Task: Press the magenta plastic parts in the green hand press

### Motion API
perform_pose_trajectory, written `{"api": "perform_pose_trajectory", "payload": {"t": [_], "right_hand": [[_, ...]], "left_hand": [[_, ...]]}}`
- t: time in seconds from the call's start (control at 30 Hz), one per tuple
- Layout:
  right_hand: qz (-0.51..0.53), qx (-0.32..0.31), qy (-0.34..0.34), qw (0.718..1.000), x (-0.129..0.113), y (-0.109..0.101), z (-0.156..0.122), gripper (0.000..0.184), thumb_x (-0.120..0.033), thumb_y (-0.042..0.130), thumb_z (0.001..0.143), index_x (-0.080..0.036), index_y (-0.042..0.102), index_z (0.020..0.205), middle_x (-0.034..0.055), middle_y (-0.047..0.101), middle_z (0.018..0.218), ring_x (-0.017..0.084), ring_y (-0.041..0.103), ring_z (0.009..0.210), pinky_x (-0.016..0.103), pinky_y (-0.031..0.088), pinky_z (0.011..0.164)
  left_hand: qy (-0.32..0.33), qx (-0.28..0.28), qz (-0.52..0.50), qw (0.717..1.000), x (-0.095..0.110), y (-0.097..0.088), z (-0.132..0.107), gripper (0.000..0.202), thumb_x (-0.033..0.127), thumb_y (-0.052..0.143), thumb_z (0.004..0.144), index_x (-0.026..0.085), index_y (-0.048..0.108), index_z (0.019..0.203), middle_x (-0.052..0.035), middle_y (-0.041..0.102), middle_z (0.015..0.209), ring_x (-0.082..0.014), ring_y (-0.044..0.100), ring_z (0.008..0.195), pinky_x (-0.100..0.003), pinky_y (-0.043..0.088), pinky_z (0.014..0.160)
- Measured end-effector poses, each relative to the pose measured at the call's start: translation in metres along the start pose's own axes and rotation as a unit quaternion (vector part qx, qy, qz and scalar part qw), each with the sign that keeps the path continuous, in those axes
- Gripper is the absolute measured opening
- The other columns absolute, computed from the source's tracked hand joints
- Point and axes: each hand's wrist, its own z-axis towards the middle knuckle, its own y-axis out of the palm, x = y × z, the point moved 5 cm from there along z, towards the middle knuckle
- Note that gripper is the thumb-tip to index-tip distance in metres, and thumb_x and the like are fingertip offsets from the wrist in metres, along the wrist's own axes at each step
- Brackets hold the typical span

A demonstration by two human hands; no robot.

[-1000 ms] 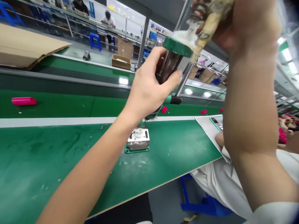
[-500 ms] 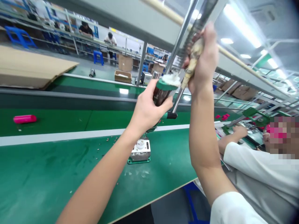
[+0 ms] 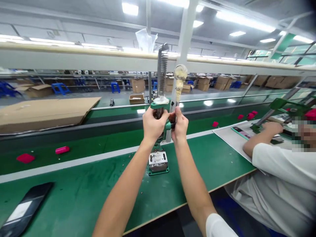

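Note:
A small green hand press (image 3: 160, 104) stands in the middle of the bench, its upright coil spring (image 3: 162, 75) above a head smeared with white grease. My left hand (image 3: 153, 126) is closed around the dark cylinder of the press, just under the green collar. Beside it, my right hand (image 3: 180, 125) wraps the lower metal part of the press lever (image 3: 179, 86), which points up and has yellowed tape around its grip. Below both hands sits a metal fixture block (image 3: 158, 162) with a white top, on a green base.
Pink pieces (image 3: 62, 150) lie along the green conveyor (image 3: 106, 140) behind the bench. A black phone-like slab (image 3: 27, 209) is at left, a cardboard sheet (image 3: 46, 113) farther back. At right, a co-worker's arm (image 3: 261, 138) reaches over a white board (image 3: 237, 144).
My right hand has come down from the taped grip to the lever's metal part. My left hand stays on the press cylinder. The view has levelled.

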Motion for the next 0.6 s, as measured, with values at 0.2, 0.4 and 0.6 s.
{"api": "perform_pose_trajectory", "payload": {"t": [0.2, 0.4, 0.6], "right_hand": [[0.103, -0.002, 0.012, 0.995, -0.011, 0.012, -0.003, 0.057, -0.062, 0.078, 0.082, -0.013, 0.058, 0.063, 0.0022, 0.057, 0.057, 0.012, 0.060, 0.052, 0.021, 0.051, 0.055], [0.101, -0.022, -0.032, 0.994, -0.066, 0.003, -0.010, 0.054, -0.060, 0.080, 0.083, -0.014, 0.059, 0.064, -0.0034, 0.042, 0.048, 0.012, 0.060, 0.050, 0.018, 0.045, 0.050], [0.037, 0.025, -0.115, 0.992, -0.115, -0.040, -0.016, 0.053, -0.060, 0.079, 0.085, -0.015, 0.059, 0.065, -0.0034, 0.040, 0.053, 0.008, 0.053, 0.047, 0.017, 0.041, 0.046]], "left_hand": [[-0.010, 0.028, 0.008, 1.000, 0.011, -0.001, -0.003, 0.016, 0.026, 0.072, 0.079, 0.016, 0.067, 0.068, 0.0035, 0.054, 0.059, -0.0119, 0.053, 0.058, -0.024, 0.043, 0.060], [0.042, -0.004, -0.048, 0.998, 0.062, 0.007, -0.009, 0.012, 0.029, 0.073, 0.085, 0.019, 0.067, 0.079, 0.0007, 0.062, 0.071, -0.0158, 0.064, 0.068, -0.027, 0.053, 0.065], [0.000, -0.050, -0.090, 0.995, 0.087, 0.043, -0.031, 0.013, 0.031, 0.075, 0.087, 0.022, 0.067, 0.092, 0.0004, 0.065, 0.073, -0.0179, 0.069, 0.076, -0.028, 0.056, 0.066]]}}
